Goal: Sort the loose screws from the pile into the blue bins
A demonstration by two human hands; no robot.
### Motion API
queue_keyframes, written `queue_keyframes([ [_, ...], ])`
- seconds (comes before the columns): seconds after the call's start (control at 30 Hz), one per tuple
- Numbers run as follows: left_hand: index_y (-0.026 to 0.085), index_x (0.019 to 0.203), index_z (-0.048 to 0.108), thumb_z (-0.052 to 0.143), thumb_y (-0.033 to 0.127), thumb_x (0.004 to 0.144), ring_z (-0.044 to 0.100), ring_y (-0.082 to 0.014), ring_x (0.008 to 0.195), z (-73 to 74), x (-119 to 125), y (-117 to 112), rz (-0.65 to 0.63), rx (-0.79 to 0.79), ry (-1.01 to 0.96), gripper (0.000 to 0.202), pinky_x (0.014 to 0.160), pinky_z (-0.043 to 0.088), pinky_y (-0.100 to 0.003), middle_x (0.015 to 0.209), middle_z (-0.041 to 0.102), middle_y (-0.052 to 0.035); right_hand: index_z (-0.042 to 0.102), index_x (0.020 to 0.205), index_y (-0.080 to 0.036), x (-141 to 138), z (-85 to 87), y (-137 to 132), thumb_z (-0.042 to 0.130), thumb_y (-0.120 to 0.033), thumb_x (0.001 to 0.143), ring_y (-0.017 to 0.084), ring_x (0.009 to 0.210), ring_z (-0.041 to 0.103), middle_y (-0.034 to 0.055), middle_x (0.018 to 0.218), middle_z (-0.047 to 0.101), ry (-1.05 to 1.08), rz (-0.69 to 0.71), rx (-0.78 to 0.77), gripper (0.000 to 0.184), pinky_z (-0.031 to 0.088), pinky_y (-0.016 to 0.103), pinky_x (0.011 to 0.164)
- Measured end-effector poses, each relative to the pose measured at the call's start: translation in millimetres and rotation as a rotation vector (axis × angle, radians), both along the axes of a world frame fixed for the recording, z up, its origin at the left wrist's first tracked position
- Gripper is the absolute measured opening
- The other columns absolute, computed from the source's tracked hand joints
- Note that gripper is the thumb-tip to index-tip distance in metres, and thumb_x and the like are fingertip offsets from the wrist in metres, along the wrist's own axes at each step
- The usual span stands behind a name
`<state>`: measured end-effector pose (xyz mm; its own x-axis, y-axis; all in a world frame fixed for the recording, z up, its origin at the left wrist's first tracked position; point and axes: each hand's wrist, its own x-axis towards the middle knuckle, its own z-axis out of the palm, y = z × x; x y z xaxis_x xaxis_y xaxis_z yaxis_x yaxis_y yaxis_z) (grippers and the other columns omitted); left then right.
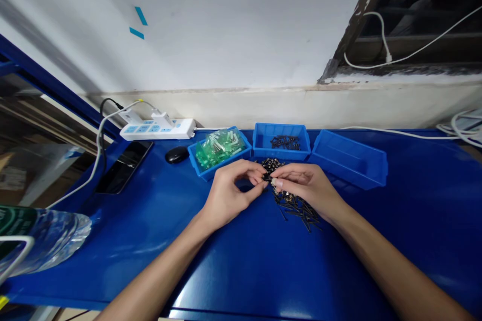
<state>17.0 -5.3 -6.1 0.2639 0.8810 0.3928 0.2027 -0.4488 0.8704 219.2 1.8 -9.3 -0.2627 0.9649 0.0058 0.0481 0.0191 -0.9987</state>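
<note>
Head: screws [301,210] litter blue table [241,271] beside wall [233,25].

I hold a small dark piece [267,178] — its shape too small to make out — pinched over a loose heap. Long black screws [300,208] lie crossed at odd angles, fanning from it toward four and five o'clock, some brassy glints among them — shorter dark bits [271,163] bunch around twelve.

"What carries everything?"
"A glossy blue surface [244,276]."
"And directly on it?"
"A loose heap of dark screws [295,205]; three blue bins [281,152] in a row behind it; leftward, a white power strip [150,133], black phone [126,168], rounded black object [176,155] and clear bottle [62,241]."
</note>
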Motion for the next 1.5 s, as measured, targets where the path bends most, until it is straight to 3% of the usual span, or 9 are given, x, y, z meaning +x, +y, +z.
queue_keyframes([
  [0.07, 0.015, 0.1, 0.069, 0.068, 0.018, 0.088, 0.067, -0.0136, 0.072, 2.2, -3.7, 0.8, -0.046, 0.059, 0.129, 0.012, 0.069, 0.059, -0.027, 0.086, 0.071, -0.0042, 0.082, 0.085, -0.022, 2.1, -6.0, 2.5, 0.085, -0.036, 0.071, 0.021, 0.072, 0.077, 0.0043, 0.076, 0.079, 0.045, -0.096, 0.023, 0.02, 0.064, 0.034, 0.071],
  [0.17, 0.017, 0.097, 0.068, 0.066, 0.019, 0.088, 0.065, -0.0159, 0.074, 4.8, -9.3, 1.1, -0.151, 0.134, 0.426, 0.009, 0.07, 0.056, -0.03, 0.088, 0.069, -0.0042, 0.079, 0.112, -0.025, 6.2, -12.2, 5.2, 0.084, -0.038, 0.075, 0.026, 0.099, 0.077, 0.0073, 0.109, 0.081, 0.098, -0.224, 0.107, 0.04, 0.063, 0.045, 0.092],
  [0.3, 0.016, 0.095, 0.067, 0.06, 0.011, 0.084, 0.063, -0.0158, 0.07, 0.1, -11.9, 0.3, -0.24, 0.133, 0.579, 0.014, 0.065, 0.053, -0.029, 0.092, 0.068, -0.0058, 0.065, 0.138, -0.03, 10.4, -13.5, 5.9, 0.076, -0.036, 0.084, 0.03, 0.119, 0.071, 0.0087, 0.143, 0.066, 0.054, -0.26, 0.182, 0.056, 0.06, 0.05, 0.102],
  [0.57, 0.018, 0.099, 0.064, 0.053, 0.004, 0.087, 0.065, -0.0169, 0.077, -4.9, -14.5, 5.3, -0.194, 0.176, 0.59, 0.022, 0.069, 0.051, -0.028, 0.091, 0.067, -0.0044, 0.073, 0.117, -0.027, 8.9, -8.0, 5.1, 0.079, -0.032, 0.08, 0.025, 0.096, 0.078, 0.0067, 0.12, 0.078, 0.122, -0.262, 0.127, 0.039, 0.063, 0.045, 0.095],
  [0.93, 0.019, 0.088, 0.056, 0.06, 0.014, 0.093, 0.064, -0.0116, 0.074, 3.5, -7.3, 4.3, -0.068, 0.189, 0.224, 0.008, 0.071, 0.053, -0.024, 0.084, 0.068, -0.0004, 0.082, 0.095, -0.023, -1.7, -1.2, -3.9, 0.074, -0.032, 0.08, 0.026, 0.09, 0.079, 0.0067, 0.097, 0.082, -0.157, -0.022, 0.135, 0.02, 0.064, 0.041, 0.086],
  [1.1, 0.019, 0.088, 0.056, 0.061, 0.013, 0.093, 0.065, -0.0117, 0.075, 1.4, -6.9, 3.6, -0.091, 0.179, 0.204, 0.009, 0.072, 0.054, -0.024, 0.085, 0.068, -0.0002, 0.083, 0.09, -0.021, -0.4, 6.4, -2.4, 0.078, -0.031, 0.076, 0.023, 0.076, 0.079, 0.0056, 0.08, 0.081, -0.061, 0.08, -0.001, 0.018, 0.064, 0.035, 0.073],
  [1.23, 0.019, 0.092, 0.058, 0.066, 0.018, 0.093, 0.063, -0.0136, 0.074, 0.3, -8.9, 3.2, -0.116, 0.179, 0.303, 0.008, 0.069, 0.054, -0.026, 0.086, 0.066, -0.0005, 0.082, 0.082, -0.02, 1.1, 8.0, -0.3, 0.08, -0.032, 0.074, 0.021, 0.069, 0.076, 0.0051, 0.071, 0.079, -0.038, 0.012, -0.039, 0.015, 0.063, 0.034, 0.069],
  [1.4, 0.016, 0.117, 0.063, 0.059, 0.019, 0.098, 0.066, -0.0237, 0.101, -3.1, -10.7, 3.3, -0.266, 0.23, 0.584, 0.019, 0.09, 0.057, -0.039, 0.11, 0.068, -0.0101, 0.083, 0.097, -0.025, 5.3, 5.1, 2.8, 0.081, -0.033, 0.075, 0.025, 0.091, 0.078, 0.0074, 0.101, 0.082, 0.162, -0.246, 0.017, 0.024, 0.062, 0.042, 0.087],
  [1.5, 0.015, 0.117, 0.066, 0.056, 0.017, 0.1, 0.064, -0.025, 0.102, -8.1, -10.4, 4.9, -0.302, 0.279, 0.642, 0.019, 0.089, 0.057, -0.04, 0.11, 0.068, -0.0113, 0.081, 0.111, -0.028, 7.1, 1.4, 3.9, 0.083, -0.03, 0.073, 0.027, 0.106, 0.076, 0.0075, 0.124, 0.077, 0.221, -0.284, 0.013, 0.038, 0.057, 0.047, 0.102],
])
